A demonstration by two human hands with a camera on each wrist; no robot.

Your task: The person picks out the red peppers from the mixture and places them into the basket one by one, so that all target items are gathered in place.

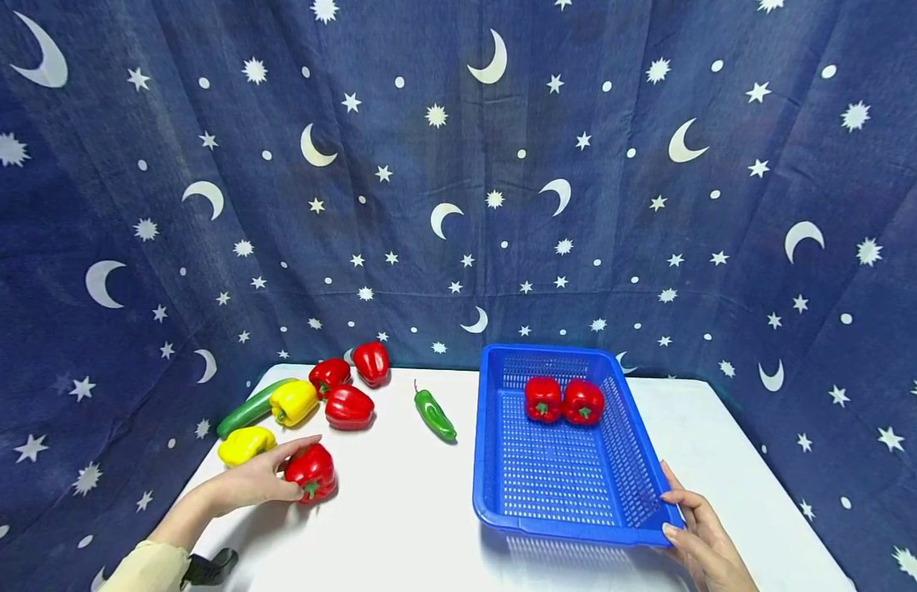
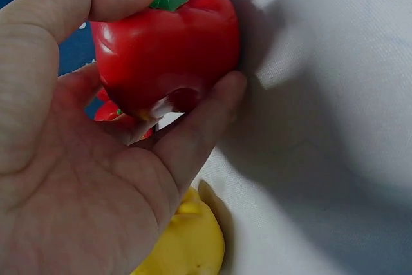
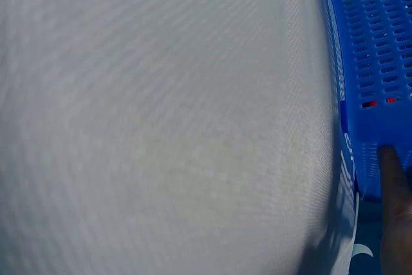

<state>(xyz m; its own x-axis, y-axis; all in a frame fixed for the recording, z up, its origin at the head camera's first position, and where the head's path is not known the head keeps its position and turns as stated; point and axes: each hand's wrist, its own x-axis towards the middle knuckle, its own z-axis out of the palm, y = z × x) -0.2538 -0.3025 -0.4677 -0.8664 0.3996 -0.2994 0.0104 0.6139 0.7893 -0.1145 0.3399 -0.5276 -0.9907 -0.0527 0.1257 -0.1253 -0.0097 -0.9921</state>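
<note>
Head view: a red bell pepper [image 1: 314, 473] is held between the thumb and fingers of the left hand [image 1: 252, 483], parted to its width, at the left of the white surface [image 1: 406, 510]. A blue basket [image 1: 562, 493] is gripped at its near right corner by the right hand [image 1: 704, 538], thumb set against the rim. Two similar peppers [image 1: 543, 400] are contained at its far end.
</note>
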